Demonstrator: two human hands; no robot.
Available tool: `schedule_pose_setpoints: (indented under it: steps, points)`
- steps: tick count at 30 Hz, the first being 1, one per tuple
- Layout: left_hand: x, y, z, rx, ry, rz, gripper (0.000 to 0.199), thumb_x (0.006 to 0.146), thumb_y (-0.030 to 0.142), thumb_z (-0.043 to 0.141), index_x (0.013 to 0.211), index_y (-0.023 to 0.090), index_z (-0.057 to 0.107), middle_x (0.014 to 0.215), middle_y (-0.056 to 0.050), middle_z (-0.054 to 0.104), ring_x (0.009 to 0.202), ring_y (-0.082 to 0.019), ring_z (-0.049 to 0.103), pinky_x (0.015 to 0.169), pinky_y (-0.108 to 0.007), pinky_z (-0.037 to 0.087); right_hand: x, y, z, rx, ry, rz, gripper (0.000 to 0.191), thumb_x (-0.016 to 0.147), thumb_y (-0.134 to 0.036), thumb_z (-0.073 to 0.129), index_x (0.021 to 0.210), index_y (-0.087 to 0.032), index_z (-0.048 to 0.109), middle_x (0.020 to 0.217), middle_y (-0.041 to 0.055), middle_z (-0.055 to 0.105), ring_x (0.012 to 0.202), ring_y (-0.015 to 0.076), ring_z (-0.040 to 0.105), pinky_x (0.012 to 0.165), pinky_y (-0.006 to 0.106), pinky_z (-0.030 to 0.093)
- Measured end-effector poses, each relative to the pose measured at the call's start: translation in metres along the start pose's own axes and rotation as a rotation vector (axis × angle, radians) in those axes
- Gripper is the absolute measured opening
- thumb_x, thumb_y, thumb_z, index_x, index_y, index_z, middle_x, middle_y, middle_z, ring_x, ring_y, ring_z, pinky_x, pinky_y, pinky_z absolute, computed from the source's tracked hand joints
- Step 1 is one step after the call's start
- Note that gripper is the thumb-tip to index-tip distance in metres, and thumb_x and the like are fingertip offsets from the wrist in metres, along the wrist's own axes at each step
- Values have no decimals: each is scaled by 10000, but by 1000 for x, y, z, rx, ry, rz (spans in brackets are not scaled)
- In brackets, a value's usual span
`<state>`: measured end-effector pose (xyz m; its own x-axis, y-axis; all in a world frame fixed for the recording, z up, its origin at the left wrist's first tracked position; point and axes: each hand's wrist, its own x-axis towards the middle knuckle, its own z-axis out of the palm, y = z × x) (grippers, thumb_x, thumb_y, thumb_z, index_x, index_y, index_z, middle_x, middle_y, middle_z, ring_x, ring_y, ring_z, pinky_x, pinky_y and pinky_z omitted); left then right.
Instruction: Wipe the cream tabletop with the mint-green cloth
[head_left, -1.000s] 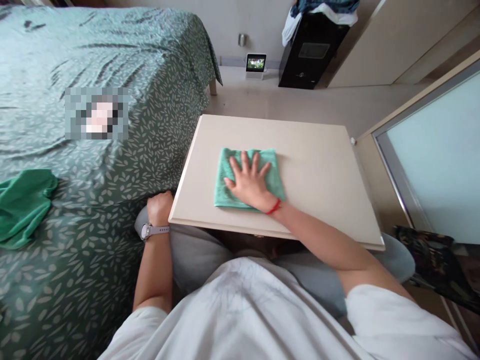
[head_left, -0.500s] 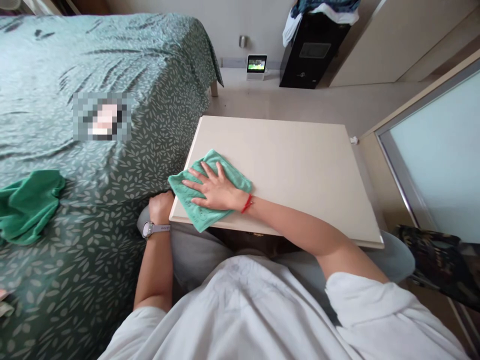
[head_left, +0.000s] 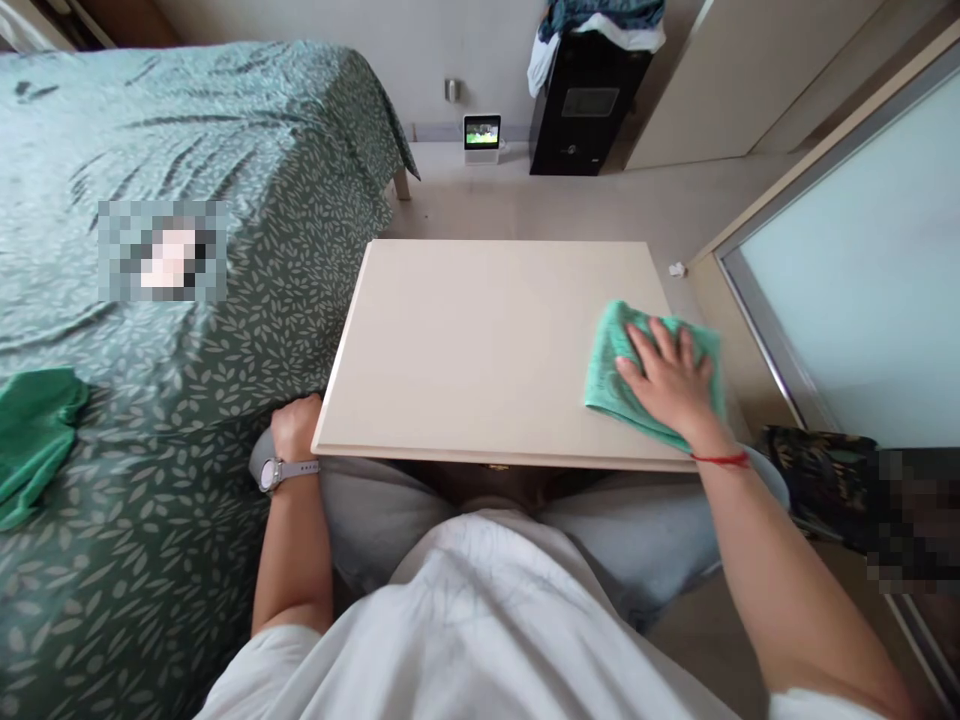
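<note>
A cream-coloured flat top of a small table or box lies in front of me. At its right end is a light green cloth, reaching past the right edge. My right hand presses flat on the cloth with its fingers spread, a red string around the wrist. My left hand, with a watch on the wrist, rests beside the top's front left corner on my knee. It looks closed, but its fingertips are hidden, and I cannot see anything in it.
A bed with a green leaf-patterned sheet is on the left, with a darker green cloth on it. A small screen and a black cabinet stand by the wall. A frosted panel and dark bag are at right.
My right hand has moved with the light green cloth from the left end of the top to the right end. My left hand stays by the front left corner. The view has shifted slightly.
</note>
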<state>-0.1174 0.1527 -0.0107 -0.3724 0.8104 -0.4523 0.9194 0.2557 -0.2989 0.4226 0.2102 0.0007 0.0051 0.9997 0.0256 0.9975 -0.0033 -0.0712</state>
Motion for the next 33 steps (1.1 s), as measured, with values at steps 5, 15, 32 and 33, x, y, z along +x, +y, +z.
schedule_pose_setpoints:
  steps: [5, 15, 32, 33]
  points:
    - [-1, 1, -2, -16, -12, 8, 478, 1204, 273, 343, 1398, 23, 700, 1415, -226, 713, 1369, -415, 674, 991, -449, 500, -37, -14, 0, -45, 21, 294, 765, 1151, -573, 294, 1787, -189, 478, 1871, 255, 338, 1607, 597, 445, 1095, 875, 512]
    - [-5, 3, -3, -36, -4, -4, 477, 1201, 249, 320, 1394, 37, 701, 1403, -212, 718, 1377, -410, 671, 1019, -470, 507, -30, -229, -9, 46, -83, -175, 740, 1156, -522, 410, 1822, -200, 416, 1896, 251, 288, 1694, 617, 275, 1204, 959, 290]
    - [-3, -4, 4, -130, 21, -4, 508, 1189, 208, 326, 1318, -31, 756, 1444, -265, 696, 1388, -389, 669, 1109, -407, 485, -50, -330, -8, 142, -137, -990, 810, 1106, -653, 571, 1824, -313, 415, 1932, 85, 237, 1762, 516, 196, 1334, 868, 242]
    - [-5, -2, 1, -103, 18, 5, 489, 1181, 225, 357, 1313, -27, 755, 1424, -273, 700, 1379, -418, 667, 1098, -447, 487, -50, -314, -7, 156, -135, -969, 823, 1099, -658, 587, 1826, -312, 412, 1930, 88, 237, 1763, 516, 194, 1336, 874, 224]
